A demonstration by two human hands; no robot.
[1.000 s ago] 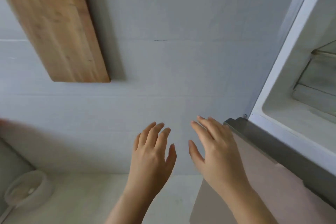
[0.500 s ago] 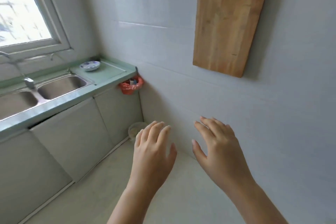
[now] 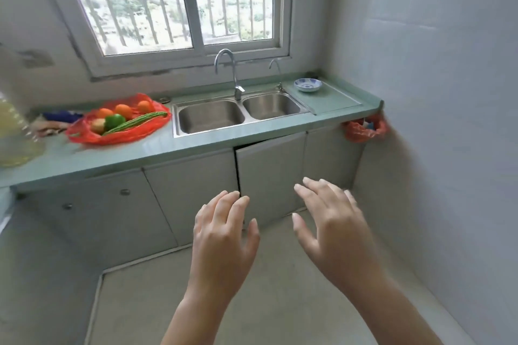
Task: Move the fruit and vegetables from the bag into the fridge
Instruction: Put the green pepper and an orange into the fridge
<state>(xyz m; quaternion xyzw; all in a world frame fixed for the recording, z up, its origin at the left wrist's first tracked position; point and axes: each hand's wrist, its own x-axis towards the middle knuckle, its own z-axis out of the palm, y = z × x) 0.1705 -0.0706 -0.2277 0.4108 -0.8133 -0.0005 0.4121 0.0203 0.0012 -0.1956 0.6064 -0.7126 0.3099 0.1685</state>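
At the far left edge of the frame a clear plastic bottle (image 3: 15, 131) of yellowish liquid stands on the green worktop (image 3: 179, 145). Just right of it, behind a red bag, lie some dark blue and pale things too blurred to tell. The red plastic bag (image 3: 117, 124) lies open on the worktop in the left-centre of the frame, just left of the sink. In it sit three oranges (image 3: 123, 110), a green round fruit (image 3: 115, 120), a yellowish fruit (image 3: 98, 124) and a long bitter gourd (image 3: 137, 120) lying slantwise across the bag.

At centre, the double steel sink (image 3: 238, 115) is set into the worktop below a barred window (image 3: 179, 0), with a curved tap (image 3: 228, 70) behind it. Right of the sink a small blue-and-white bowl (image 3: 307, 84) rests on the worktop. A second red bag (image 3: 364, 130) hangs below the worktop's right end, against the tiled wall. Below the sink, one grey cabinet door (image 3: 269, 173) stands slightly ajar.

In the lower centre of the frame the left hand (image 3: 224, 235) is raised palm down over the floor, fingers (image 3: 227, 204) loosely spread and holding nothing. Just right of it the right hand (image 3: 333, 230) is likewise raised, fingers (image 3: 322, 193) spread wide and empty. Both hands are well apart from the bag of produce in the upper left.
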